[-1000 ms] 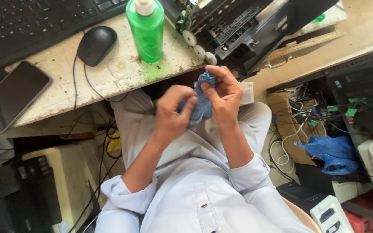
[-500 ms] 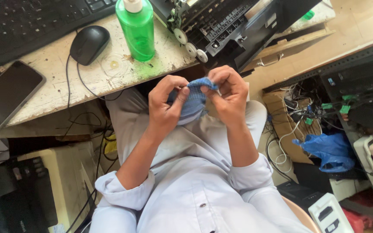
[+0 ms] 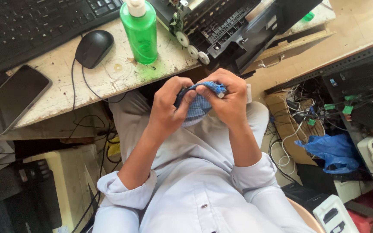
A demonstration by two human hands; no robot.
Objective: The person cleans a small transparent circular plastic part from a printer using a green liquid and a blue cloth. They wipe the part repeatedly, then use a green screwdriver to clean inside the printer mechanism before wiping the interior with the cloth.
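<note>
Both my hands are raised over my lap, just below the desk edge, bunching a small blue checked cloth (image 3: 198, 105) between them. My left hand (image 3: 169, 105) grips the cloth's left side with thumb and fingers curled. My right hand (image 3: 229, 99) pinches the cloth's top edge from the right, knuckles up. Most of the cloth is hidden inside the two fists. I wear a pale long-sleeved shirt with rolled cuffs.
On the worn white desk (image 3: 57, 86) stand a green pump bottle (image 3: 141, 32), a black wired mouse (image 3: 93, 47), a black keyboard (image 3: 31, 26) and a dark phone (image 3: 11, 99). An opened printer mechanism (image 3: 225, 26) overhangs the edge. Cables, a cardboard box and a blue plastic bag (image 3: 333, 151) lie at the right.
My hands have drawn closer together and gathered the cloth tighter; it was spread wider between them a second ago. The hands sit slightly lower in view.
</note>
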